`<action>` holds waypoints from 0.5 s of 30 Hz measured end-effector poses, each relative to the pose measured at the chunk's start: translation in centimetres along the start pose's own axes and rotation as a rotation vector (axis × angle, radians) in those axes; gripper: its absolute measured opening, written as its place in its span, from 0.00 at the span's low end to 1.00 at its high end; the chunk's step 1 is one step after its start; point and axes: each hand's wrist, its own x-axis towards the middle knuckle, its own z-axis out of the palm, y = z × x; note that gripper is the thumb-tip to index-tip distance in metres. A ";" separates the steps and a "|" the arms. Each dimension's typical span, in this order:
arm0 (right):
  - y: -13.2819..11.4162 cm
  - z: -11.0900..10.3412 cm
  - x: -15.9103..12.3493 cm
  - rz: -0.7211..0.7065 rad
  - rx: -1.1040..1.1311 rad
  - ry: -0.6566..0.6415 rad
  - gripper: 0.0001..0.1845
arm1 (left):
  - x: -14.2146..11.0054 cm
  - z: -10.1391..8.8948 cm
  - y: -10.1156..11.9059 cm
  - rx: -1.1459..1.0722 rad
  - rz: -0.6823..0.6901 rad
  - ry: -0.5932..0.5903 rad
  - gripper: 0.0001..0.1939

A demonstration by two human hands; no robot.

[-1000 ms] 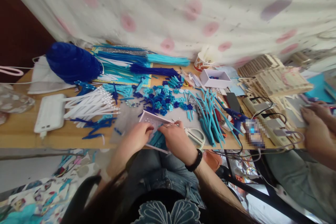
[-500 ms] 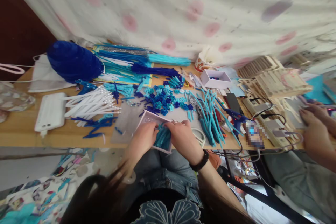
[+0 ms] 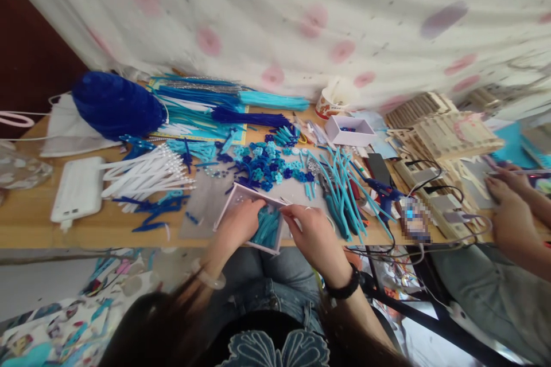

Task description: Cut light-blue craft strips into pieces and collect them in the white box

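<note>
A small white box (image 3: 235, 194) holding teal pipe-cleaner pieces (image 3: 266, 228) sits at the table's front edge. My left hand (image 3: 236, 225) rests inside its left half, fingers curled over the pieces. My right hand (image 3: 313, 235), with a black wristband, grips the box's right rim with pinched fingers. Just beyond the box lies a heap of small blue and teal pipe-cleaner flowers (image 3: 269, 164).
Teal pipe-cleaner stems (image 3: 344, 189), white stems (image 3: 146, 172), a dark blue bundle (image 3: 116, 103), a white power bank (image 3: 76, 188), a white tray (image 3: 349, 131), a blue glue gun (image 3: 385, 192) and cables crowd the wooden table (image 3: 26, 221). Another person's hands (image 3: 510, 206) work at right.
The box has shifted toward the table edge and tilted more open to view. My left hand moved into it; my right hand slid right onto its rim.
</note>
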 end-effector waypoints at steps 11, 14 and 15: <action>-1.6 0.5 1.3 -0.104 -0.306 -0.173 0.13 | -0.6 -0.4 0.1 0.006 0.052 0.002 0.23; -3.2 0.8 1.7 -0.108 -0.368 -0.215 0.12 | -0.7 -0.3 0.2 -0.014 0.077 -0.019 0.23; -3.7 1.0 1.7 -0.097 -0.387 -0.226 0.13 | -0.7 -0.3 0.2 -0.020 0.079 -0.015 0.23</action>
